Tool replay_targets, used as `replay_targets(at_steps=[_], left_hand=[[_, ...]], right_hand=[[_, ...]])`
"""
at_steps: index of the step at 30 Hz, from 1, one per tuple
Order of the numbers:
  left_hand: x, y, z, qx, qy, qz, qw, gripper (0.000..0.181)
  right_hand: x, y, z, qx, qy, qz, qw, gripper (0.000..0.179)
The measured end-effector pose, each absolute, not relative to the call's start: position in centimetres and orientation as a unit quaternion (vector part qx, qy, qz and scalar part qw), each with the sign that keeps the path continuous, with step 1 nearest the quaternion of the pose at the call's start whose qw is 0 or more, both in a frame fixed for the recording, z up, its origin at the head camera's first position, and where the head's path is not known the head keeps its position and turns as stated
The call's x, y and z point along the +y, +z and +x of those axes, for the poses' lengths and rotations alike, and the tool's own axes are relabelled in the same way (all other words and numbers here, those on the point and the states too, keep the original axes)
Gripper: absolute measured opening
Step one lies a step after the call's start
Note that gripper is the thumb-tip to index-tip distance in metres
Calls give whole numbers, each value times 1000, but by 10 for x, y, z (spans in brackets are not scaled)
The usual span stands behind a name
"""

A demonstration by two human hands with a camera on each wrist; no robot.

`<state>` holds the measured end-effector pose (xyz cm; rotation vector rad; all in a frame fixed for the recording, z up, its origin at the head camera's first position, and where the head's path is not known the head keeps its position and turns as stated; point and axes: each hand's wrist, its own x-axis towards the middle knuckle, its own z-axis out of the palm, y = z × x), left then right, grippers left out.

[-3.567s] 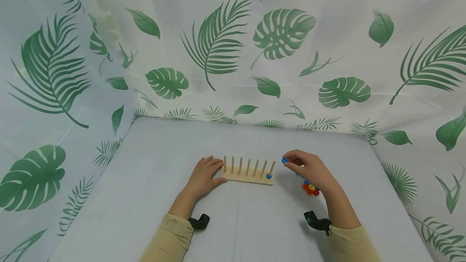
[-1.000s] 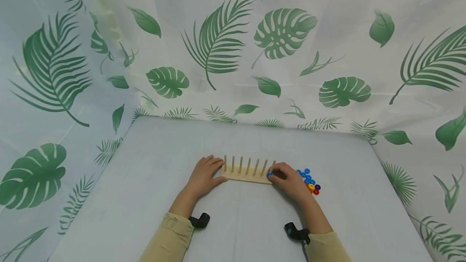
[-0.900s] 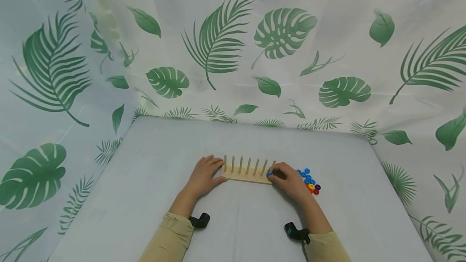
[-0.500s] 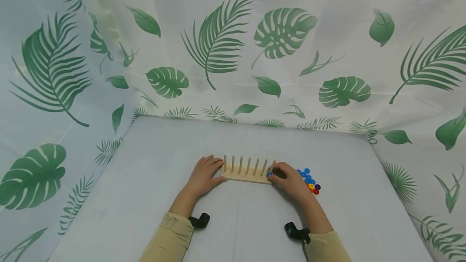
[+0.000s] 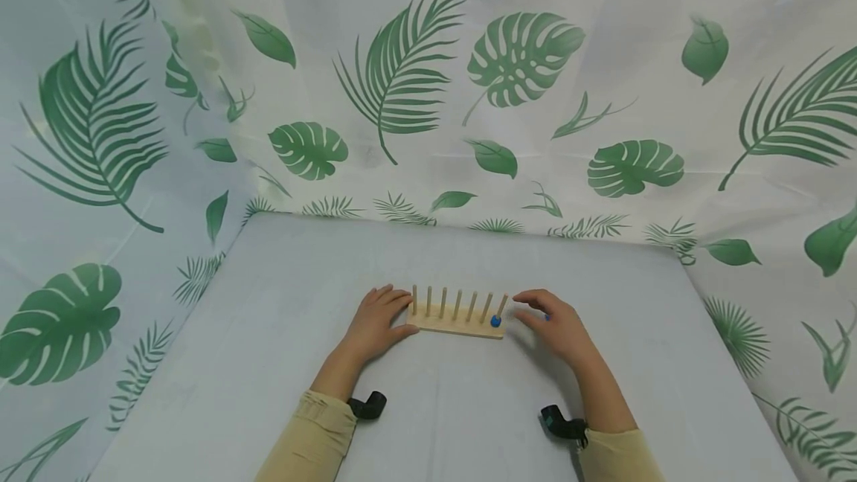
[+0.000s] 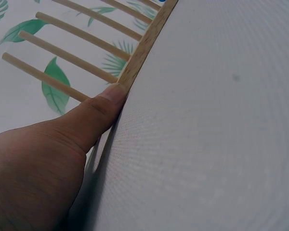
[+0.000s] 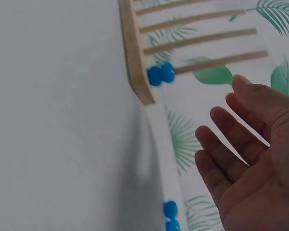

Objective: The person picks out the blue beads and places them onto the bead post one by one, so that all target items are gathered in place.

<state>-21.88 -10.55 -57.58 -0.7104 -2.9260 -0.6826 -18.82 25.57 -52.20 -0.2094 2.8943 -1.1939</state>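
Observation:
A wooden peg board (image 5: pixel 455 326) stands on the table with a row of upright pegs. Two blue beads (image 7: pixel 161 74) sit one above the other at the foot of its rightmost peg; the other pegs are bare. At the board's left end my left hand (image 5: pixel 376 324) holds on, its thumb (image 6: pixel 106 98) against the front edge and its fingers round the back. My right hand (image 5: pixel 557 327) hovers just right of the board, fingers apart and nothing between them. It hides most of the loose beads in the head view.
Loose blue beads (image 7: pixel 171 210) lie on the white table (image 5: pixel 428 407) right of the board. Behind and at the sides hangs a white curtain (image 5: pixel 428 95) with green leaves. Each wrist wears a black camera (image 5: pixel 564 424).
The right hand brought a blue bead from the right onto the rightmost peg, above the first one, then let go and drew back right. The left hand stayed at the board's left end.

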Motion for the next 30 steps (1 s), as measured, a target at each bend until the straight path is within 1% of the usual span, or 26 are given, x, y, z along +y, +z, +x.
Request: replay_targets(at_steps=[3, 9, 14, 18, 22, 30], left_hand=[[-105, -575, -218, -947, -220, -231, 28, 66], [-105, -575, -219, -947, -219, -233, 29, 66], [-106, -577, -220, -947, -219, -234, 28, 66], [-106, -577, -220, -947, -221, -233, 24, 66], [-106, -577, -220, -947, -222, -233, 22, 66], [-106, -578, -221, -947, -218, -234, 23, 66]], right_hand=[[269, -512, -189, 926, -375, -55, -1, 37], [302, -495, -190, 930, -366, -13, 42, 51], [326, -494, -191, 930, -362, 9, 68, 56], [340, -500, -193, 932, -353, 12, 79, 55], [353, -508, -197, 934, -345, 12, 90, 51], [368, -522, -205, 928, -355, 21, 114, 49]])
